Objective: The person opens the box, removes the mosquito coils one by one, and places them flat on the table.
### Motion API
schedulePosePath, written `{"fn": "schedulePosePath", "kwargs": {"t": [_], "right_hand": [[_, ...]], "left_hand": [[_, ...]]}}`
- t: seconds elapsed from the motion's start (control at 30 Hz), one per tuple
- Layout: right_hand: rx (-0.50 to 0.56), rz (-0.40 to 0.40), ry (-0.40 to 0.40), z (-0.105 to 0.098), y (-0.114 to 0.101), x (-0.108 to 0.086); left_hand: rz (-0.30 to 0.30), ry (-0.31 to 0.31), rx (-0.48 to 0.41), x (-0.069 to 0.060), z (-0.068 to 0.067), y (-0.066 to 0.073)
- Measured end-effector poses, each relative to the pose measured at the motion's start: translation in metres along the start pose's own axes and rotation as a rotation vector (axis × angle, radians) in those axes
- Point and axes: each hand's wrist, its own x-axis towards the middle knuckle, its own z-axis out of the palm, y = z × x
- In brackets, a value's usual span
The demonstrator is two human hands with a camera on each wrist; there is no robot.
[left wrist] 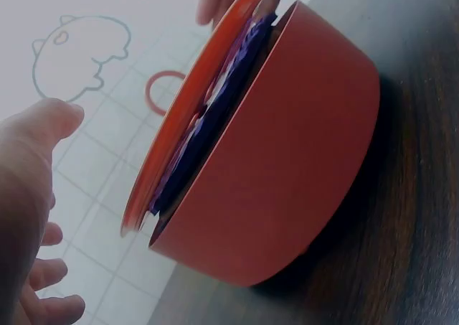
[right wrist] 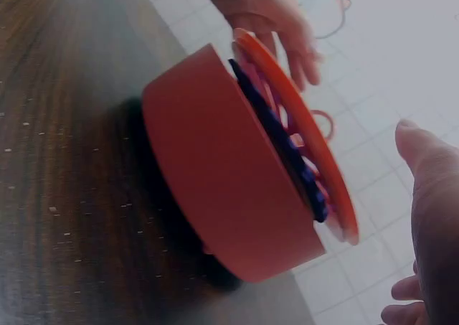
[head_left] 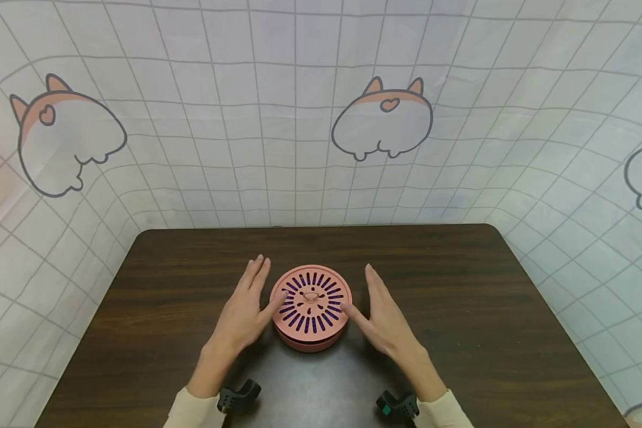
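Observation:
A round pink container stands upright on the table, with a slotted pink lid on top. In the left wrist view the lid sits above the container's rim. Between them shows something dark purple-blue, its kind unclear. A small ring handle rises from the lid's middle. My left hand is at the container's left side, fingers extended and thumb towards the lid. On the other side, my right hand mirrors it, also with straight fingers. Neither hand grips anything.
The dark wooden table extends on both sides of the container. Behind it hangs a white grid-patterned curtain with cartoon animal prints. A black wrist device is on the left wrist, and another on the right.

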Motion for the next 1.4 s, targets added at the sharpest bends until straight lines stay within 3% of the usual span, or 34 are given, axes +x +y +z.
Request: {"fn": "schedulePosePath", "kwargs": {"t": [0.27,0.53,0.77,1.13,1.4], "right_hand": [[0.027,-0.017,-0.047,0.009,0.002,-0.006],[0.04,0.032,-0.118,0.015,0.002,-0.009],[0.062,0.019,-0.161,0.022,0.005,-0.012],[0.079,0.014,-0.174,0.031,0.005,-0.013],[0.15,0.01,-0.192,0.039,0.005,-0.012]], "left_hand": [[0.023,-0.022,-0.033,0.001,0.005,0.01],[0.079,-0.01,-0.005,0.003,0.013,0.019],[0.122,0.004,-0.011,0.004,0.019,0.027],[0.181,0.009,-0.011,0.004,0.031,0.032],[0.208,0.06,-0.014,0.005,0.039,0.033]]}}
